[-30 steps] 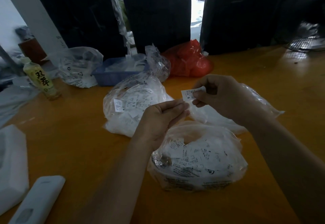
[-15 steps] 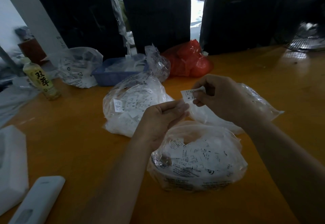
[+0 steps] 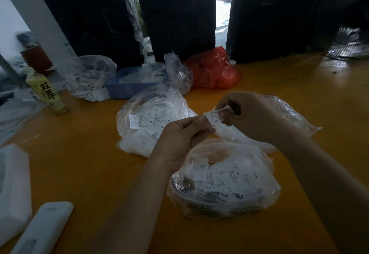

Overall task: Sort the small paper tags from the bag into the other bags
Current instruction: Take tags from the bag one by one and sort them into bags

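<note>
the paper tag (image 3: pixel 214 117) hangs in the air between both hands, above the nearest bag (image 3: pixel 223 182), its long side running left to right and tipped up a little at the right. the right hand (image 3: pixel 245 114) pinches its right end; the left hand (image 3: pixel 179 140) has curled fingers at its left end, though i cannot tell if they grip. it reads "s". a crinkly clear bag (image 3: pixel 151 122) shows tags marked "xs". the bottle (image 3: pixel 47 92) carries chinese characters.
</note>
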Demonstrator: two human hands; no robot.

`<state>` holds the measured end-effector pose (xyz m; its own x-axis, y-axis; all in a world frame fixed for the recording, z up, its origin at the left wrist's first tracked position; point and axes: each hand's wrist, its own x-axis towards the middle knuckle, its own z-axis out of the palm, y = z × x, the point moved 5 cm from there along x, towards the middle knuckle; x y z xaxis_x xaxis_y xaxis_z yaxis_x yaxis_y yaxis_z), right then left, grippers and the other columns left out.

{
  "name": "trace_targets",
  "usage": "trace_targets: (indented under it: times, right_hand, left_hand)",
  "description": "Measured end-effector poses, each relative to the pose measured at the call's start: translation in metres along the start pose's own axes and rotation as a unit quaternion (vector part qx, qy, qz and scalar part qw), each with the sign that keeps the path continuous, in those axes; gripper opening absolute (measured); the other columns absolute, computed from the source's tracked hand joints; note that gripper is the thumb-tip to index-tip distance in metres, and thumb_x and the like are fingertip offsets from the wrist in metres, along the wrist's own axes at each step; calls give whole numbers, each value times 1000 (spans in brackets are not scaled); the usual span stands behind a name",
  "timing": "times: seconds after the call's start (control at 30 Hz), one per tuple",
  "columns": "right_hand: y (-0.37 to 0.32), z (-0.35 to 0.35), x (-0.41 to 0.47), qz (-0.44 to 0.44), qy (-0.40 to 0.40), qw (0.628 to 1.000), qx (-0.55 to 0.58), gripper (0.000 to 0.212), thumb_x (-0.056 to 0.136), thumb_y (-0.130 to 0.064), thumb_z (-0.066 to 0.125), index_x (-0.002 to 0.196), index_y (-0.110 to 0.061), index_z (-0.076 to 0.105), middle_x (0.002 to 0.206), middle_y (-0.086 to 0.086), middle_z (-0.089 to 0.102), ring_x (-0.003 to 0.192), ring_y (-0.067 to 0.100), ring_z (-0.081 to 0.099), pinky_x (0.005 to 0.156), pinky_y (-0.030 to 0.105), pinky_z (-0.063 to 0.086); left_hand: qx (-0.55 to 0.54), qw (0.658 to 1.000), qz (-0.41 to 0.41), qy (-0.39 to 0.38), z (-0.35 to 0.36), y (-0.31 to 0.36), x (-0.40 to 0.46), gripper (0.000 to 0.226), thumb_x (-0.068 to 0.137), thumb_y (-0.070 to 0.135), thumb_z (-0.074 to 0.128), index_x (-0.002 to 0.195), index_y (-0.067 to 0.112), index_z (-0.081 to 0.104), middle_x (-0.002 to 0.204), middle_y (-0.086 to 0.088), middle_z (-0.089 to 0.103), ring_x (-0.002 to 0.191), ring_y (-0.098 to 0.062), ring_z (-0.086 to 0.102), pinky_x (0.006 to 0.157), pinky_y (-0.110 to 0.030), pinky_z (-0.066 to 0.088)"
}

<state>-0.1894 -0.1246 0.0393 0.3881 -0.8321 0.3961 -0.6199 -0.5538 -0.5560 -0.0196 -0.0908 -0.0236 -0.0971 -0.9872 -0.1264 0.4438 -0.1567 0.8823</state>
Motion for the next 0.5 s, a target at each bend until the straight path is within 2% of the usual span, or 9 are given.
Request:
trace_targets:
  times: [0.1,0.23,0.33,0.43,0.5]
  right_hand:
    - [0,1,0,-5,-6,1000,-4,22,93,-19,71,91,-40,65,75,-18,69,75,-7,65,64,11,51]
    - [1,-1,1,4,24,1000,20,26,92,-19,72,88,-43,62,74,-17,69,76,-6,65,67,8,48]
    - [2,-1,1,13,41,999,22,26,92,-20,73,88,-42,61,76,-16,69,75,-4,66,67,16,53]
    - [5,-1,1,23,49,998,35,20,92,-20,74,92,-37,63,76,-16,69,74,-7,65,65,11,51]
    - [6,-1,2,24,43,998,26,20,92,-20,73,92,-37,63,75,-16,69,74,-7,65,64,13,52]
  left_hand:
    - [65,998,12,5,0,0,-2,29,81,30,77,101,12,83,111,-17,78,100,-24,77,81,-28,63]
    - [125,992,22,9,-1,0,-4,28,78,39,77,95,18,85,111,-7,80,101,-20,77,76,-28,62]
    - [109,994,17,-1,1,0,-4,28,76,35,79,98,18,85,113,-11,79,102,-22,77,83,-27,61]
    - [67,998,9,-11,2,0,-4,25,77,27,77,98,16,85,112,-16,78,105,-24,77,85,-25,60]
    - [49,999,1,-17,2,0,-4,23,79,23,75,98,14,85,114,-18,77,106,-26,76,84,-25,61]
